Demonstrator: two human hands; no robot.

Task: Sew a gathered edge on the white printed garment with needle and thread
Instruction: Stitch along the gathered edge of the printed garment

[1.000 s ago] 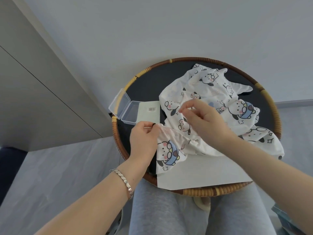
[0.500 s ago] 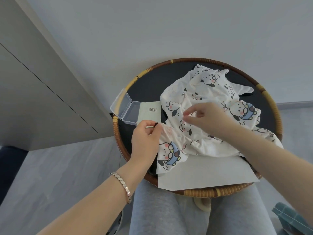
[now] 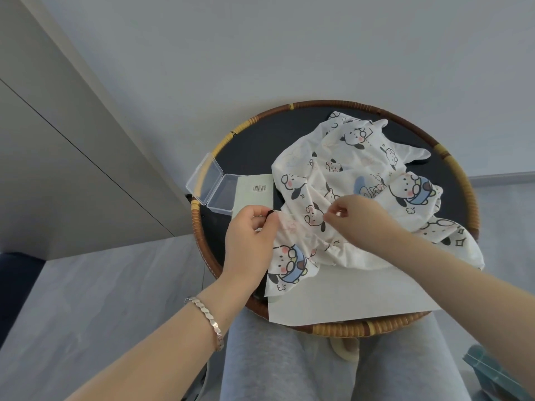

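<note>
- The left hand (image 3: pixel 250 238) is nearest the camera. Its fingers (image 3: pixel 256 211) are curled and pinch the near-left edge of the white printed garment (image 3: pixel 347 157), as in the earlier frames. A small dark item sits at the thumb tip and cannot be identified.
- The right hand (image 3: pixel 362 217) has changed position. One second ago its pinched fingertips stood farther out over the cloth than the left pinch. They have since come down level with it.
- Right fingers (image 3: pixel 333 213): thumb and forefinger are pressed together on the cloth. Whether the needle or thread lies in that pinch cannot be told, because neither resolves at this size.
- Judgement: the right hand has returned to the seam line, so a stitch is being placed or drawn along the held edge. Puckers in the cloth just below the span suggest gathering is under way.
- The garment lies heaped on the right half of the round tabletop (image 3: pixel 341 329). A short span runs between the two pinches. A corner hangs below the left hand onto a sheet of paper (image 3: pixel 347 293) at the near rim.
- Beyond the left hand lie a card (image 3: pixel 254 195) and an open clear box (image 3: pixel 220 195), both apart from the garment.
</note>
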